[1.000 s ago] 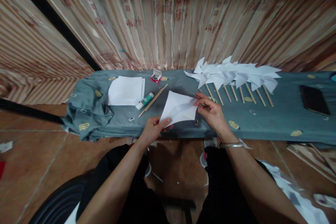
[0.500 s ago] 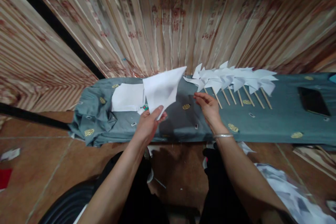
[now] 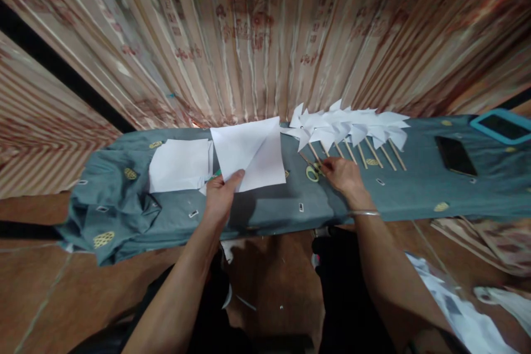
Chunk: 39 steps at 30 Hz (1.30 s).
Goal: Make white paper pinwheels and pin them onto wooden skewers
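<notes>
My left hand [image 3: 219,196] pinches the lower edge of a folded white paper sheet [image 3: 249,152] and holds it up over the cloth-covered bench [image 3: 124,204]. My right hand [image 3: 344,174] rests on the bench to the right of the sheet. Its fingertips close on small scissors with a yellow-green loop handle [image 3: 312,172]. Just beyond that hand lies a row of several white paper pinwheels [image 3: 348,126] on wooden sticks.
A stack of white paper squares [image 3: 180,165] lies left of the held sheet. A black phone [image 3: 455,156] and a blue-framed tablet [image 3: 501,126] sit at the right end. A striped curtain [image 3: 257,38] hangs behind. Paper scraps [image 3: 456,304] litter the floor at right.
My left hand lifted the paper off the bench, swung it left and holds it up. My right hand let go of the paper and went to the scissors by the pinwheel sticks.
</notes>
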Tool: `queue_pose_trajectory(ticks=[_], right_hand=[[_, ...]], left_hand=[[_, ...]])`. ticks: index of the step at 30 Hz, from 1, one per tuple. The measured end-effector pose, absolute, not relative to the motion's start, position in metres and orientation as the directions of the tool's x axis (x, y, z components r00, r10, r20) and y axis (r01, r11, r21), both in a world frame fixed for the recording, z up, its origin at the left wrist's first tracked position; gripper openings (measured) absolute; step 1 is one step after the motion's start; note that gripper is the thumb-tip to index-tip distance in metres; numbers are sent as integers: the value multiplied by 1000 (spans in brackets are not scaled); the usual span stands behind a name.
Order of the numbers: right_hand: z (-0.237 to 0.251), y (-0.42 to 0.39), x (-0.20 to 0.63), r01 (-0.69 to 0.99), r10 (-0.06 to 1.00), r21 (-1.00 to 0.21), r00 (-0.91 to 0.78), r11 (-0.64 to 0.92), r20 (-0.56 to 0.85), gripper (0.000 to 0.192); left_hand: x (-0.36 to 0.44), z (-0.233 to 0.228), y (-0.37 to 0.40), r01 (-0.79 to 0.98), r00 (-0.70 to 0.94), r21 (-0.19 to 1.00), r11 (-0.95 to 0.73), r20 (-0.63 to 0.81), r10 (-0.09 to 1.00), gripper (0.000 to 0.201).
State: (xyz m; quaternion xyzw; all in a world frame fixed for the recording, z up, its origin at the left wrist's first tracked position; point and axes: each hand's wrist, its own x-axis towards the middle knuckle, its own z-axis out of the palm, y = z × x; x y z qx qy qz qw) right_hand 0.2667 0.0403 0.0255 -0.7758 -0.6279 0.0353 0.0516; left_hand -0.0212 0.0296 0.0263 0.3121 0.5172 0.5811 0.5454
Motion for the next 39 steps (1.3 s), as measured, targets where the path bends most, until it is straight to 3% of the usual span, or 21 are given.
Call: queue_pose_trajectory(ticks=[4, 7, 13, 28, 39], right_hand=[[23, 40, 258, 980, 982, -54, 188, -189, -22, 22], [22, 38, 253, 988, 987, 4, 155, -155, 34, 27], [18, 37, 251, 999, 998, -39, 21, -18, 65, 33], [9, 41, 265, 998, 997, -59, 20, -16, 68, 31], [2, 30, 267, 993, 976, -89, -51, 72, 213, 28]], left_hand=[[-26, 30, 33, -209, -257, 970, 125, -177, 950, 39], [-30, 33, 31, -136, -267, 985, 106, -139, 954, 35], [-36, 35, 26, -48, -278, 995, 84, -94, 956, 31], [-22, 33, 31, 36, -205, 997, 65, -57, 977, 34], [-10, 31, 43, 10, -266, 993, 115, -108, 958, 38]])
